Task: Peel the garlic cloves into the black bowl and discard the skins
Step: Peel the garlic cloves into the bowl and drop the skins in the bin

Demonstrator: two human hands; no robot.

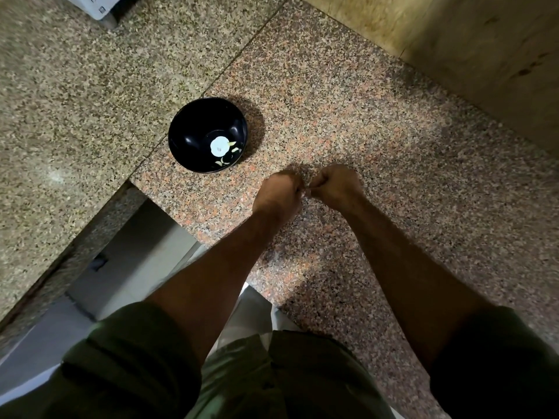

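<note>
The speckled stone counter (348, 95) filled most of the frame, pinkish in the middle and more grey toward the upper left. A tan wall (472, 40) ran along the upper right. At the very top left sat a corner of a white box (96, 6) (too little of it showed for me to say what it was).

My two bare arms reached up from the bottom of the frame, and my green sleeves (133, 358) covered them near the bottom edge.

The black bowl (193, 131) stood on the counter, left of the middle. A white flower picture was painted inside it, and a small pale piece lay just beside the flower, maybe a peeled clove, but I could not tell for sure.

My left hand (279, 192) and my right hand (335, 184) were close together in the middle of the frame, below and to the right of the bowl, near it but apart from it. Both had their fingers curled in tight, and the fingertips met. A tiny pale bit, the garlic clove (306, 193), peeked out between them, pinched by both hands.
</note>
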